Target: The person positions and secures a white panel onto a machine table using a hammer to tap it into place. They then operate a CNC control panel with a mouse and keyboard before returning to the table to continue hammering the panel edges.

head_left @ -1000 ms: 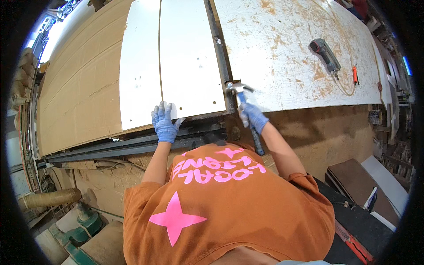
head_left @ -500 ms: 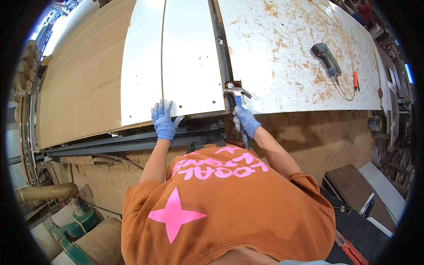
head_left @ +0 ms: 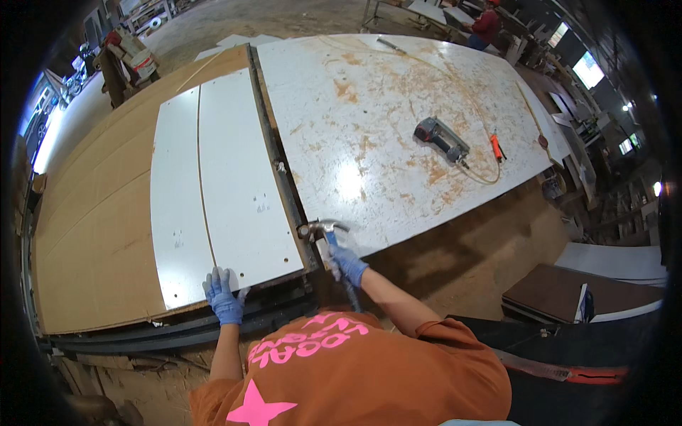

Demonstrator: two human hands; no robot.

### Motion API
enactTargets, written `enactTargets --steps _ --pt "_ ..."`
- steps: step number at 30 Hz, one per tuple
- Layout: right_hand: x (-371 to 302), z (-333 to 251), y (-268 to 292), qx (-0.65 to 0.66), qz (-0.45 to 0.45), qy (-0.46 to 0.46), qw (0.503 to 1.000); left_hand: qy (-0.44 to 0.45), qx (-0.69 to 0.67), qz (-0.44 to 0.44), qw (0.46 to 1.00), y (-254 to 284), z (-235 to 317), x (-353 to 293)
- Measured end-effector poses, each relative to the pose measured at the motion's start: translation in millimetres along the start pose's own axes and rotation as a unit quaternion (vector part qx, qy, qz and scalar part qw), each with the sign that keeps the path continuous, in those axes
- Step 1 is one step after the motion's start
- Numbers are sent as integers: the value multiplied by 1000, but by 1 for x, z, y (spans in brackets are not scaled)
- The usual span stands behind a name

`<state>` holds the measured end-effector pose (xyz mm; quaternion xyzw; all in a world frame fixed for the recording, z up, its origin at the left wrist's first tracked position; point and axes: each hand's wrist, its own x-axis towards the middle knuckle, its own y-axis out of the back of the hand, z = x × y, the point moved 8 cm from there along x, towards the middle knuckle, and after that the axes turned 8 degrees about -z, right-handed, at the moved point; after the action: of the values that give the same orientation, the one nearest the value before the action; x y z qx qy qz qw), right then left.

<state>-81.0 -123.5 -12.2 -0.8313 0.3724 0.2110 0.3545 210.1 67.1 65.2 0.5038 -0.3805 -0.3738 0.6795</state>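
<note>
My left hand [head_left: 226,298], in a blue and grey glove, rests on the near edge of a white panel [head_left: 238,177]. Its fingers lie stretched over the panel's surface, by a long narrow groove. Small dark holes show along the panel's near edge. My right hand [head_left: 347,265], gloved alike, is wrapped round the blue handle of a claw hammer [head_left: 329,228]. The hammer's metal head lies over the dark gap at the panel's right, by the near corner of a larger white board [head_left: 383,206].
Scattered with brown dust, the board carries a nail gun [head_left: 442,140] on a hose and an orange-handled tool [head_left: 496,146]. Brown cardboard [head_left: 92,213] spreads left of the panel. Dark metal rails [head_left: 142,339] run below the near edge. Far right, a person [head_left: 486,27] stands in red.
My view has lifted and swung, showing more of the workshop beyond. Left hand on the panel and right hand on the hammer keep nearly the same places.
</note>
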Motion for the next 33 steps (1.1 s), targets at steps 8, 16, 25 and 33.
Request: enactTargets --steps 8,16,25,33 --pt "-22 6 -39 14 -54 -47 997 -12 -24 10 1000 1 -4 0" --pt "-32 -14 -27 -44 9 -16 999 107 4 79 991 11 -36 -17" --pt "-39 -11 4 -76 65 7 995 151 36 68 986 17 -46 -21" --pt "-42 -34 22 -87 89 40 991 150 4 68 986 13 -48 -20"
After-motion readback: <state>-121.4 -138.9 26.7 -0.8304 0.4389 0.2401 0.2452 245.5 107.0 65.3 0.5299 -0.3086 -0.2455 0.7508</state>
